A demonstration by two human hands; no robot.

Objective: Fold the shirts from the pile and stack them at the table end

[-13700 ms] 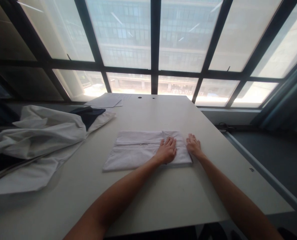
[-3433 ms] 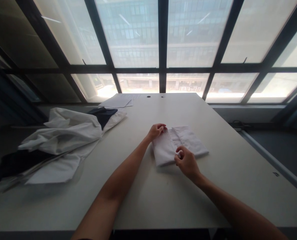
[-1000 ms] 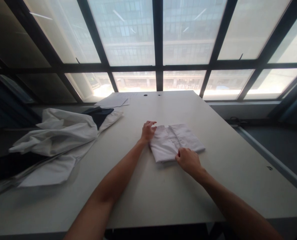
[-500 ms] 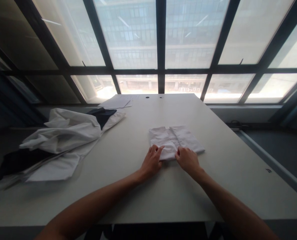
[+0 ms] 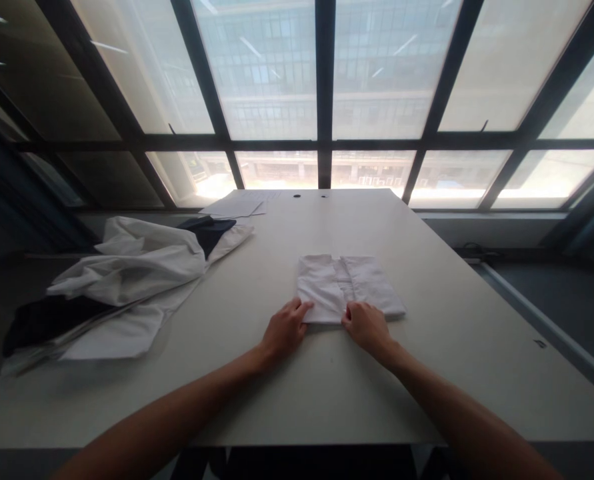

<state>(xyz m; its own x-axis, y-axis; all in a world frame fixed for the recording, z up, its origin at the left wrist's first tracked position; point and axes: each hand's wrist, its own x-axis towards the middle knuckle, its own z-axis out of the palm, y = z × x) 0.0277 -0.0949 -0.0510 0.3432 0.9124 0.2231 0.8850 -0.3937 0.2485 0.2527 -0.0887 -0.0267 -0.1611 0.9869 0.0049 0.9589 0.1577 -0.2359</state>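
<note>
A white garment [image 5: 321,280], folded into a flat rectangle, lies on the white table [image 5: 257,287] in front of me. Two folded flaps meet along a line near its middle. My left hand [image 5: 285,328] pinches its near left corner, thumb on top and the other fingers at the edge. At the middle of the near edge, my right hand [image 5: 365,323] is closed on the cloth with its fingers curled. The garment's right part lies flat, beyond my right hand.
A loose heap of white cloth [image 5: 141,267] and dark cloth [image 5: 61,320] covers the table's left side. Paper sheets [image 5: 234,208] lie at the far left. Large windows [image 5: 377,73] rise behind the table. A small dark mark [image 5: 540,344] shows near the right edge.
My left hand has slid left along the near edge to the garment's corner. My right hand has moved slightly left and nearer to me. The front of the garment looks flatter.
</note>
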